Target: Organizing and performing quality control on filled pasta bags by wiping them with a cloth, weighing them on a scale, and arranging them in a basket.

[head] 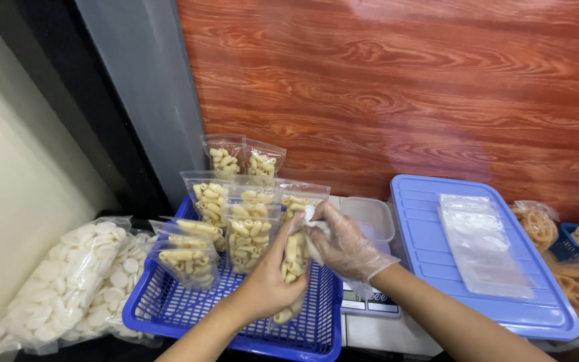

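The small clear bag of tube pasta (294, 258) is held upright over the right half of the blue basket (169, 312), which serves as the reference landmark. The left hand (267, 285), bare, is closed around the bag's body, fingers wrapped and thumb pressed on its front. The right hand (343, 243), in a thin clear glove, pinches the bag's top edge between closed fingertips.

Step in hand, as judged: closing the bag's mouth. The next move would call for pressing along the whole top strip while the left hand keeps the bag steady and upright.

Inside the basket, filled pasta bags (249, 214) stand in rows across the back and left portions; the front right mesh floor is bare and offers room to set a bag down. Just right of the basket sits a scale (370, 302) carrying a clear tub (373, 218). Further right lies a blue lid (423, 255) with a stack of empty bags (480, 245). Left of the basket rests a large bag of white chips (68, 281). A wood-grain wall (403, 80) closes the rear.
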